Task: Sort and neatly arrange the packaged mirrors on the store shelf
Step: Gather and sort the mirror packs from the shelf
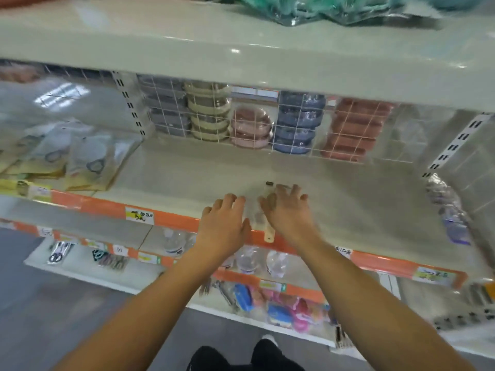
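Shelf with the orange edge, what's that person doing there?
A person is tidying a store shelf. Both hands are laid on a clear packet near the front edge, the left hand and right hand on either side of it. Its cream tab hangs over the orange strip. Flat packets lie to the left, and stacks of round cases sit behind a wire grid. The picture is blurry.

Bright overhead light, glare on upper shelf (pixel 241 52), motion blur throughout.
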